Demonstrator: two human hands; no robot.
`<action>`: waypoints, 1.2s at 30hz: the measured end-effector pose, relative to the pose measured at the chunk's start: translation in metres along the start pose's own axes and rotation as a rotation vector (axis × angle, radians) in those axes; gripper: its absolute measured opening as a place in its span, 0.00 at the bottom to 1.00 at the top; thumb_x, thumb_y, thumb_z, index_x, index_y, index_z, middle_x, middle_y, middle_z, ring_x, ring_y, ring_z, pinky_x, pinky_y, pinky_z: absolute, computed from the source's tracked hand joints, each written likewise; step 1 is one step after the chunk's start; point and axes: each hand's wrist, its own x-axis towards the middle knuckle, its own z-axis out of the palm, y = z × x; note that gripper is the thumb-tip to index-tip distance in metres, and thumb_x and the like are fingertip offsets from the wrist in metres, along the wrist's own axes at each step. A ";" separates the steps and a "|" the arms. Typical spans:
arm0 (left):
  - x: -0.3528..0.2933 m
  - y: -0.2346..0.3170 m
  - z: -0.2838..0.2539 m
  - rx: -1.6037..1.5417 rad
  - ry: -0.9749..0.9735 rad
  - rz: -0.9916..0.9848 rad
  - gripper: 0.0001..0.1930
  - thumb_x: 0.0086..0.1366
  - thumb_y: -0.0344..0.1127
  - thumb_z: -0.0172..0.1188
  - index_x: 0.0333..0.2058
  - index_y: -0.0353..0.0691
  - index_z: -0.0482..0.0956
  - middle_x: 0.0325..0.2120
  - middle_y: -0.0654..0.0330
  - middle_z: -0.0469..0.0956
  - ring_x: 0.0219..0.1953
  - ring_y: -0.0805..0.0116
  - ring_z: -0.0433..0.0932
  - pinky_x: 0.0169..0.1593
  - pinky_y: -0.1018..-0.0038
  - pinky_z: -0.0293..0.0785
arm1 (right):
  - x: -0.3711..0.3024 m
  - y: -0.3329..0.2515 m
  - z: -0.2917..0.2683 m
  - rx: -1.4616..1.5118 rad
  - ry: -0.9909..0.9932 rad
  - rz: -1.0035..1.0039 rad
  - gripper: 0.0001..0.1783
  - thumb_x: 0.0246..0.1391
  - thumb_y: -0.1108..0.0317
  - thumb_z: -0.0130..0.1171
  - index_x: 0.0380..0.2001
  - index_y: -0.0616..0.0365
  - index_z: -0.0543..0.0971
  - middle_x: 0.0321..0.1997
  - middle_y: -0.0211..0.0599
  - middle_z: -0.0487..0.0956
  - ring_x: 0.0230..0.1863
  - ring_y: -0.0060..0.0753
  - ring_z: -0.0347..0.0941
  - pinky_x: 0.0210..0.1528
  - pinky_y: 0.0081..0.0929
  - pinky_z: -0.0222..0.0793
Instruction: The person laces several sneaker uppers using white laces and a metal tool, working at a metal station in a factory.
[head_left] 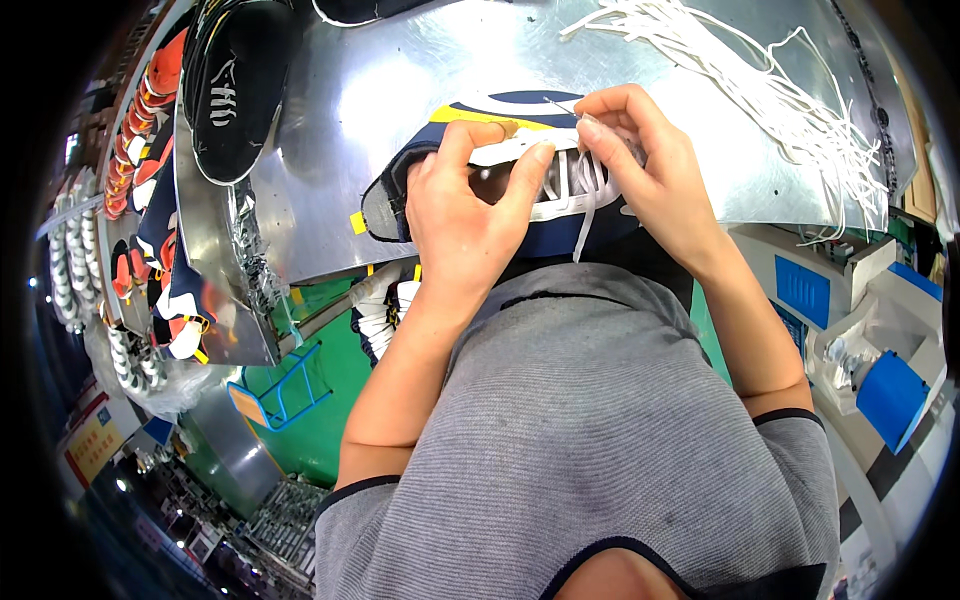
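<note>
A navy shoe upper [520, 108] with yellow and white stripes lies sideways along the table edge in front of me, its grey-lined heel to the left. White lace [586, 225] crosses its opening, and one end hangs down on my side. My left hand [460, 215] is closed on the white eyelet strip [500, 152], thumb inside the opening and fingers on the far side. At the strip's right end, my right hand [655, 170] pinches something thin with a dark, pointed tip; whether this is a lace end or a small tool I cannot tell.
Loose white laces [740, 90] spread over the metal table [330, 190] at the far right. Stacked black shoe uppers [235, 95] lie at the far left, beside a rack of red uppers [125, 150]. A blue-framed stool [290, 395] stands lower left; a grey-and-blue machine [890, 400] is at right.
</note>
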 end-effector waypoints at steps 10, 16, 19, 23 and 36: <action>0.002 -0.005 0.008 0.195 0.099 0.101 0.15 0.53 0.41 0.72 0.32 0.42 0.77 0.24 0.59 0.81 0.25 0.57 0.76 0.39 0.64 0.69 | 0.001 -0.007 -0.001 -0.010 -0.060 0.102 0.12 0.63 0.64 0.56 0.42 0.62 0.74 0.31 0.42 0.81 0.33 0.36 0.78 0.37 0.30 0.71; 0.000 0.000 0.000 0.052 0.016 -0.017 0.17 0.53 0.39 0.72 0.36 0.39 0.77 0.29 0.58 0.83 0.30 0.57 0.77 0.41 0.64 0.71 | 0.004 -0.002 -0.004 0.018 -0.128 -0.043 0.09 0.60 0.67 0.59 0.36 0.62 0.76 0.29 0.41 0.81 0.29 0.37 0.78 0.32 0.28 0.70; 0.000 0.000 0.000 0.055 0.007 -0.022 0.18 0.53 0.39 0.72 0.38 0.39 0.76 0.28 0.58 0.82 0.30 0.56 0.76 0.41 0.64 0.71 | 0.006 -0.004 -0.007 -0.055 -0.152 -0.080 0.08 0.58 0.67 0.61 0.35 0.61 0.77 0.28 0.39 0.81 0.28 0.37 0.78 0.30 0.28 0.70; 0.000 0.001 -0.001 0.177 0.010 0.043 0.19 0.54 0.38 0.72 0.40 0.39 0.75 0.30 0.57 0.81 0.30 0.54 0.76 0.41 0.63 0.70 | 0.011 -0.008 -0.008 -0.167 -0.195 -0.109 0.07 0.56 0.67 0.61 0.33 0.59 0.77 0.26 0.36 0.80 0.26 0.39 0.77 0.30 0.31 0.69; 0.001 0.007 -0.007 -0.279 -0.091 -0.216 0.18 0.61 0.22 0.58 0.49 0.31 0.68 0.34 0.54 0.83 0.34 0.71 0.81 0.39 0.76 0.75 | 0.030 -0.031 -0.010 -0.451 -0.312 -0.097 0.08 0.55 0.67 0.59 0.34 0.59 0.76 0.23 0.41 0.78 0.29 0.47 0.77 0.33 0.45 0.70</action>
